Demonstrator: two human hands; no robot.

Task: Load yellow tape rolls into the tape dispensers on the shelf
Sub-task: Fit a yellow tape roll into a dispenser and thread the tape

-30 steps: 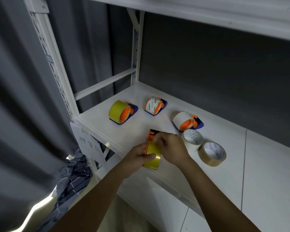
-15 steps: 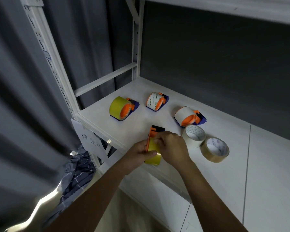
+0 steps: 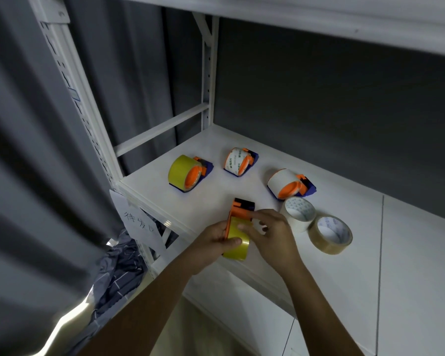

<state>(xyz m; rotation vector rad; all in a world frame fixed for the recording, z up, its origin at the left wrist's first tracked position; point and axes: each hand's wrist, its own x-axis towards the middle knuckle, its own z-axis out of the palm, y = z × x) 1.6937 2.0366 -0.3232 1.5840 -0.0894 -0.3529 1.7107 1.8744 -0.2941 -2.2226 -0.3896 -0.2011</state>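
A glossy yellow tape roll sits in an orange plastic dispenser at the front edge of the white shelf. The left hand grips roll and dispenser; the right hand touches them with loosely bent fingers. Behind stand three loaded dispensers, one yellow, one printed "M&G", one plain white. Two loose rolls, white and tan, lie right. A handwritten paper label hangs below.

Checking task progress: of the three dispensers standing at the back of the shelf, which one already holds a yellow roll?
The leftmost dispenser, nearest the shelf's left post, holds a yellow roll. The middle dispenser holds a printed white roll and the right dispenser a plain white one.
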